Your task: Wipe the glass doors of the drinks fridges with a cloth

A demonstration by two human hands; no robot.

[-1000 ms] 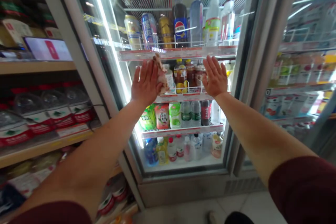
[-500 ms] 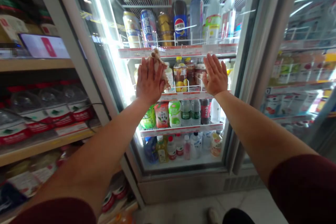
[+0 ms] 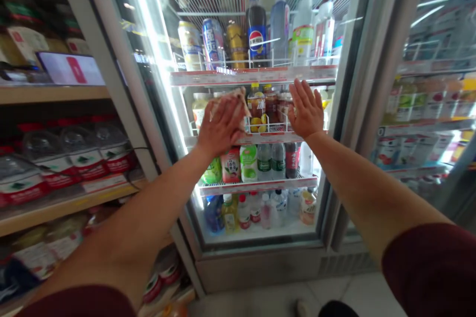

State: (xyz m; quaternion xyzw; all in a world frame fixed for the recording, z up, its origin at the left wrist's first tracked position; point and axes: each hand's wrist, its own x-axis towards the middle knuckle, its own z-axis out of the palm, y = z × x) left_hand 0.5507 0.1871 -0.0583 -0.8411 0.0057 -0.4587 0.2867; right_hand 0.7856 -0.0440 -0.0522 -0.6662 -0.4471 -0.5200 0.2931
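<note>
My left hand [image 3: 220,128] presses a crumpled, pale brownish cloth [image 3: 242,96] against the glass door [image 3: 256,233] of a lit drinks fridge. Its fingers lie over the cloth, which sticks out past the fingertips on the right. My right hand [image 3: 307,113] rests open on the same glass, palm forward and fingers pointing up, with nothing in it. Behind the pane, bottles with yellow caps [image 3: 256,101] stand between the two hands on a middle shelf.
Inside the fridge stand cans [image 3: 212,42], a cola bottle [image 3: 256,27] and several other drinks. On the left is a wooden shelf [image 3: 74,203] with large red-labelled bottles [image 3: 80,146]. Another glass-fronted fridge [image 3: 420,124] is on the right. Tiled floor [image 3: 286,297] lies below.
My left hand has moved slightly right and down with the cloth, and it now tilts to the right. My right hand keeps its place on the glass. The view has shifted a little.
</note>
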